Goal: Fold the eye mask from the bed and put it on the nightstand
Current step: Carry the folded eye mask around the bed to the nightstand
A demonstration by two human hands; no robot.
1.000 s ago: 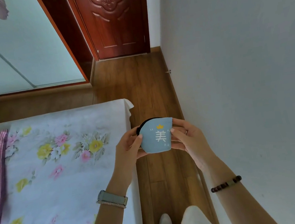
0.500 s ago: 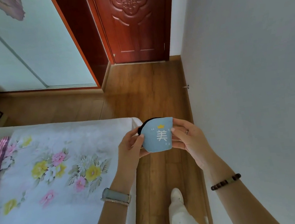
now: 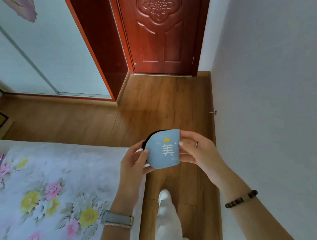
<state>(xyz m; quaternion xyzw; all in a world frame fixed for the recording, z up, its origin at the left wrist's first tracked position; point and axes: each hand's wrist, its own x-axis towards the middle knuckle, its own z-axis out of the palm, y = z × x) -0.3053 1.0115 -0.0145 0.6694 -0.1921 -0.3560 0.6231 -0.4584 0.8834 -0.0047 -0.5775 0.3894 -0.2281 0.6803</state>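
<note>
Eye mask [image 3: 164,150] sits centre frame, a little right of middle, held in the air above the wooden floor [image 3: 152,104], just off the bed's right edge. We see it already doubled over: pale blue face toward us with a white character and a small yellow crown, a black edge or strap peeking out at its upper left.

Left hand [image 3: 133,162] pinches the mask's left side, thumb on the front, fingers behind. Right hand [image 3: 198,150] grips the right side the same way, thumb tip on the blue face. Both hands are closed on the fabric; neither is free.

Bed [image 3: 43,192], with a floral cover, fills the lower left of frame. Red-brown door [image 3: 161,30] stands at upper centre, a plain wall along the right. One white-clad leg [image 3: 167,217] shows at bottom centre, between bed and wall.

We judge the fold done, or nearly so, and the carry to be the step in hand. No nightstand is in view anywhere in frame, so the next move calls for finding it, keeping the halves pressed together on the way, then laying the mask flat so the fold does not spring open.
</note>
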